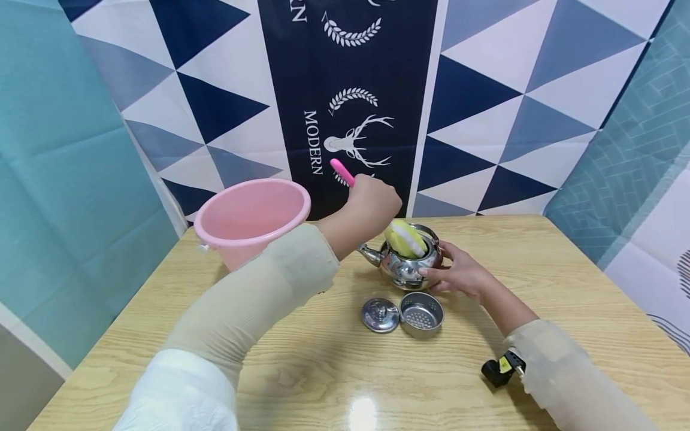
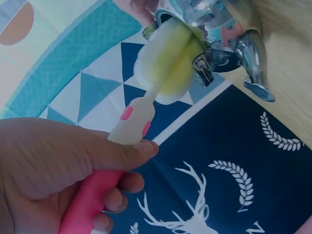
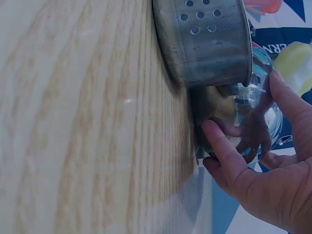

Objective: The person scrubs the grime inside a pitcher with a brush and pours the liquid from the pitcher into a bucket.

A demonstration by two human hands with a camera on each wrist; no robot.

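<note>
My left hand (image 1: pixel 372 202) grips the pink handle of a sponge brush (image 2: pixel 168 61), its fingers wrapped round it in the left wrist view. The yellow and white sponge head slants into the open top of a shiny steel teapot (image 1: pixel 404 273). Against the teapot's right side, my right hand (image 1: pixel 458 272) steadies the body, with thumb and fingers spread around it. In the right wrist view the fingertips (image 3: pixel 212 129) lie on the curved metal, low down. The teapot's spout points left.
In front of the teapot lie its round lid (image 1: pixel 380 315) and a perforated steel strainer (image 1: pixel 421 317), side by side. A pink bucket (image 1: pixel 253 239) stands at the back left of the wooden table (image 1: pixel 334 365). Patterned cloth hangs behind the table.
</note>
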